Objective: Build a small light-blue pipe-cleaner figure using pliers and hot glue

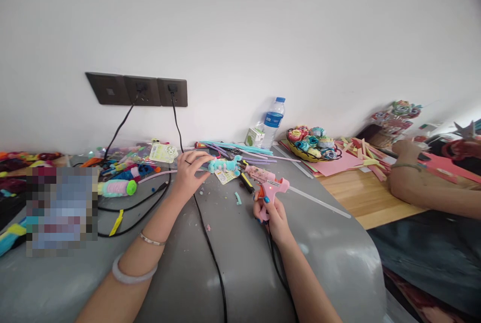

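Note:
My left hand (pixel 191 174) pinches a fluffy light-blue pipe-cleaner figure (pixel 224 165) at its left end, above the grey table (pixel 173 273). My right hand (pixel 271 213) is wrapped round the handle of a pink hot glue gun (pixel 271 185), with fingers at its orange trigger. The gun's nozzle points left towards the figure; whether they touch I cannot tell. A clear glue stick (pixel 319 202) sticks out of the gun's back. Yellow-and-black pliers (pixel 246 183) lie just left of the gun, and a light-blue scrap (pixel 238 198) lies below the figure.
Black cables (pixel 210 253) cross the table. Pipe cleaners (pixel 236 148), a water bottle (pixel 273 121) and a small green-and-white box (pixel 254 137) stand along the wall. At right are a basket of paper flowers (pixel 313 143), paper strips (pixel 370 157) and another person's arm (pixel 421 188).

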Demonstrator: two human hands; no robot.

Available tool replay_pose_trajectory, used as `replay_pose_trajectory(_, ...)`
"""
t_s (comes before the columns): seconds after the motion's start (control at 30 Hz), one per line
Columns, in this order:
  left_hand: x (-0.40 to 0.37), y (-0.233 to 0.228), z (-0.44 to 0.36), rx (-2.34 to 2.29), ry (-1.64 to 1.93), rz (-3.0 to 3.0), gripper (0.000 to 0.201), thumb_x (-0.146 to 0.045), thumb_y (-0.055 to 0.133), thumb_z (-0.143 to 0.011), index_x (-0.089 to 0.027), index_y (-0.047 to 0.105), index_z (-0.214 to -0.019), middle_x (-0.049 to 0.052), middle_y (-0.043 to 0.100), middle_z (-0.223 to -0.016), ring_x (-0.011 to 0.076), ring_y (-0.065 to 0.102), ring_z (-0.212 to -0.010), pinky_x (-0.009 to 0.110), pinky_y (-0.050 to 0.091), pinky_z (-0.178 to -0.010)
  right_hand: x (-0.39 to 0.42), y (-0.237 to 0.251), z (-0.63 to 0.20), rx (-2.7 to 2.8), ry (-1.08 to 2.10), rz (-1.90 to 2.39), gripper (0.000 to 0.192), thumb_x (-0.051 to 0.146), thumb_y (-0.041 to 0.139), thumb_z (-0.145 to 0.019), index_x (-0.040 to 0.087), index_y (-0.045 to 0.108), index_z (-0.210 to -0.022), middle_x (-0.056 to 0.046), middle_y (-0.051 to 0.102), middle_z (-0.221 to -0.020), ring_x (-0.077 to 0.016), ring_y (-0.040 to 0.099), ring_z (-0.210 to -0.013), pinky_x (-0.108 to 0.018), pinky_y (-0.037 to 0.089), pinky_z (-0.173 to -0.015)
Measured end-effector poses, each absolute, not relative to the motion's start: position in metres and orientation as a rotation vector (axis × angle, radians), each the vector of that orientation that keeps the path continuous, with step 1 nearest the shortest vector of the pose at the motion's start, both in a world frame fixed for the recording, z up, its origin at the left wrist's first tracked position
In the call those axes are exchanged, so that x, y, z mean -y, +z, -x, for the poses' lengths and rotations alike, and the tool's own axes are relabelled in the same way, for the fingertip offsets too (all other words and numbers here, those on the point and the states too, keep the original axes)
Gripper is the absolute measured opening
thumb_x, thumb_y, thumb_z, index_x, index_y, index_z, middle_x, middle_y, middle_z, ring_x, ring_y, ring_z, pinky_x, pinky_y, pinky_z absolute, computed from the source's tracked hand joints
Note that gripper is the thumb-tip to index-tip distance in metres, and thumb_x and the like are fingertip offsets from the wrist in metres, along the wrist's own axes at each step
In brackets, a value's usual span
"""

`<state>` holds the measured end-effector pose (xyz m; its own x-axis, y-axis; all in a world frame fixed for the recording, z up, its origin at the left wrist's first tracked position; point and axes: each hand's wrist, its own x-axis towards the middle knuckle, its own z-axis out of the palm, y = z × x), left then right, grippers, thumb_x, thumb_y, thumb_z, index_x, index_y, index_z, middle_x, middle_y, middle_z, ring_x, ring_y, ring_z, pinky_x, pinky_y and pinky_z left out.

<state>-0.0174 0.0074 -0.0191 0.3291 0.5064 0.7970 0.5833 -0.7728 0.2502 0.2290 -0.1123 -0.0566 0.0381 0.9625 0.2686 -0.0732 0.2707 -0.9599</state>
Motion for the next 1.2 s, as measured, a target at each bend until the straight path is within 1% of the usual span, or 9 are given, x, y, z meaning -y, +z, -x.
replay_pose_trajectory(0.83, -0.007, -0.018, 0.018, 1.115, -1.427, 2.497, 0.033, -0.016, 0.067, -0.084, -0.029, 0.067, -0.115, 0.006, 0.069, -0.116, 0.027, 0.06, -0.112, 0.044, 0.041, -0.1, 0.112, -0.053, -0.228, 1.264, 1.007, 1.078, 0.048, 0.07, 0.051, -0.089, 0.022, 0.052, -0.084, 0.005, 0.05, -0.046, -0.0122, 0.035, -0.042, -0.028, 0.028, -0.048)
replay_pose_trajectory(1.03, -0.007, -0.017, 0.018, 1.076, -1.458, 2.461, 0.031, -0.015, 0.066, -0.085, -0.028, 0.067, -0.114, 0.006, 0.069, -0.116, 0.0264, 0.06, -0.112, 0.044, 0.04, -0.1, 0.113, -0.044, -0.226, 1.311, 0.971, 1.107, 0.045, 0.065, 0.051, -0.093, 0.02, 0.055, -0.089, 0.005, 0.051, -0.048, -0.0111, 0.036, -0.044, -0.026, 0.03, -0.049)
replay_pose_trajectory(1.2, -0.006, -0.018, 0.017, 1.107, -1.463, 2.44, 0.029, -0.016, 0.066, -0.086, -0.028, 0.068, -0.113, 0.005, 0.07, -0.115, 0.0257, 0.06, -0.111, 0.044, 0.04, -0.1, 0.119, -0.027, -0.226, 1.41, 0.836, 1.224, 0.042, 0.06, 0.05, -0.094, 0.019, 0.057, -0.092, 0.004, 0.051, -0.05, -0.0123, 0.042, -0.045, -0.027, 0.035, -0.051)
